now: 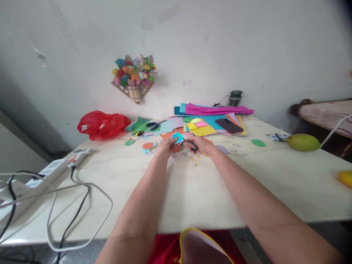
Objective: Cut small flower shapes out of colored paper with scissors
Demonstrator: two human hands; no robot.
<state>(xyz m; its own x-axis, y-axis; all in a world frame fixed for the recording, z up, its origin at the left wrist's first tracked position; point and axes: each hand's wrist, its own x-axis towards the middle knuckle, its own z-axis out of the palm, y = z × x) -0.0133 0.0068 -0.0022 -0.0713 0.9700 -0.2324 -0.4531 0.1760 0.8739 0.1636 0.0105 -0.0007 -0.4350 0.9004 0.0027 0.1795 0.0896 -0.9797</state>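
Note:
A blue scalloped paper piece [177, 138] is pinched in my left hand [168, 145], near the middle of the table. My right hand [200, 145] is closed on dark-handled scissors [193, 144], whose blades are at the blue paper's right edge. Small paper scraps [195, 160] lie below my hands. To the left of my left hand is a pile of cut scalloped papers [149, 147], with an orange one on top. A purple paper piece [221, 149] lies just right of my right hand.
Coloured sheets [206, 129], a dark phone [229, 125] and a second pair of scissors [153, 125] lie behind my hands. A red plastic bag [102, 125] is back left. Cables and a power strip [49, 172] occupy the left; a green-yellow fruit [303, 142] is at right.

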